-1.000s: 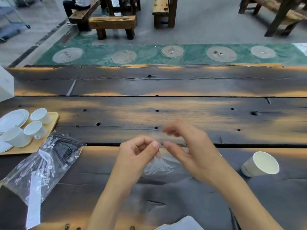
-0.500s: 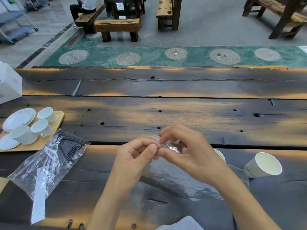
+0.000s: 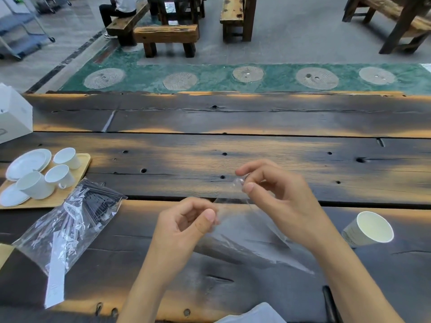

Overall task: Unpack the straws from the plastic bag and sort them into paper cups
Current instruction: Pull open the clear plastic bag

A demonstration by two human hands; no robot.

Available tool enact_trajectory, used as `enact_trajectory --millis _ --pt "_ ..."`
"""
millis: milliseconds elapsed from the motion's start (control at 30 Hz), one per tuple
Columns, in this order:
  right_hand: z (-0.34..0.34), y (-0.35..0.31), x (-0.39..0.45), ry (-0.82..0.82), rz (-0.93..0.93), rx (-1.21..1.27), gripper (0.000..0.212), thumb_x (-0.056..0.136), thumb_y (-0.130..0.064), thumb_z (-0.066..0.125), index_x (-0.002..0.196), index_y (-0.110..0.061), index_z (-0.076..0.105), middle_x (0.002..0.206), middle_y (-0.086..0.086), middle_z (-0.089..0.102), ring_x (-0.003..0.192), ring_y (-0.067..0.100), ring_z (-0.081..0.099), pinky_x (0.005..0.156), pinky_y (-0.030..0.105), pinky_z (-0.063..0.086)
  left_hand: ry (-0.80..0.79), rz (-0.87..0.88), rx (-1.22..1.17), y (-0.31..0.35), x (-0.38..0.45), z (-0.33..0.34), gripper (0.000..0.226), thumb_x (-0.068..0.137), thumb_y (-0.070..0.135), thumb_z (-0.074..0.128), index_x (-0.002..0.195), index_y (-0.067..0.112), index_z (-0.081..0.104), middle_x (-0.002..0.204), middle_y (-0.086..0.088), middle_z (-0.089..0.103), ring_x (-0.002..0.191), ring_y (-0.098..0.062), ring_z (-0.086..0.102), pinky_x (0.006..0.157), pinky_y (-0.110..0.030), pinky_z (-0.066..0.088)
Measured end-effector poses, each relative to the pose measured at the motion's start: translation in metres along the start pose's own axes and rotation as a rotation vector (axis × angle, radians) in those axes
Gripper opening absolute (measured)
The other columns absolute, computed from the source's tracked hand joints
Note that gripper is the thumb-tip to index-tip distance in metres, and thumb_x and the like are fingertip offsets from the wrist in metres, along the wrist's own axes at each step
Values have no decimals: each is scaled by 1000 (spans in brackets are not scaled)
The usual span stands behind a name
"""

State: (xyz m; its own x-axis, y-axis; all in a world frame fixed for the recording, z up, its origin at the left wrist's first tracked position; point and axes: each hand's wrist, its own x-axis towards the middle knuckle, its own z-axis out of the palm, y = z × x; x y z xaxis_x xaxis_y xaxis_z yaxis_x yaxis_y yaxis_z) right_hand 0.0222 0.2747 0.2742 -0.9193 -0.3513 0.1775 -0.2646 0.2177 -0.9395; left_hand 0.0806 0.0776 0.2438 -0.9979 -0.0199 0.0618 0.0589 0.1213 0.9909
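Your left hand [image 3: 184, 223] and right hand [image 3: 277, 197] each pinch the clear plastic bag [image 3: 245, 231] above the desk [image 3: 256, 159]. A paper cup [image 3: 369, 228] lies tipped to your right.

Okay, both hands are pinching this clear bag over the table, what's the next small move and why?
Probably pull the two hands apart to open the bag's mouth. The left hand and right hand each pinch one part of the clear plastic bag's top edge, and it looks not yet spread. The paper cup lies on its side to the right, holding no straws.
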Motion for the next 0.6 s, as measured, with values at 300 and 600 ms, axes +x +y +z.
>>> enact_trajectory --millis 300,600 --pt "-8 -4 -4 -109 -22 -175 13 92 -23 62 96 -17 73 112 -15 65 113 6 58 95 16 41 -92 86 115 19 23 22 15 87 22 73 79 10 74 71 -8 68 63 -7 56 59 -24 43" --pt "-83 78 -35 262 246 224 43 79 -40 75 115 -18 67 109 3 76 105 27 70 94 34 55 143 81 -161 17 31 1 17 86 21 64 77 8 69 66 -2 67 58 -15 54 56 -22 45"
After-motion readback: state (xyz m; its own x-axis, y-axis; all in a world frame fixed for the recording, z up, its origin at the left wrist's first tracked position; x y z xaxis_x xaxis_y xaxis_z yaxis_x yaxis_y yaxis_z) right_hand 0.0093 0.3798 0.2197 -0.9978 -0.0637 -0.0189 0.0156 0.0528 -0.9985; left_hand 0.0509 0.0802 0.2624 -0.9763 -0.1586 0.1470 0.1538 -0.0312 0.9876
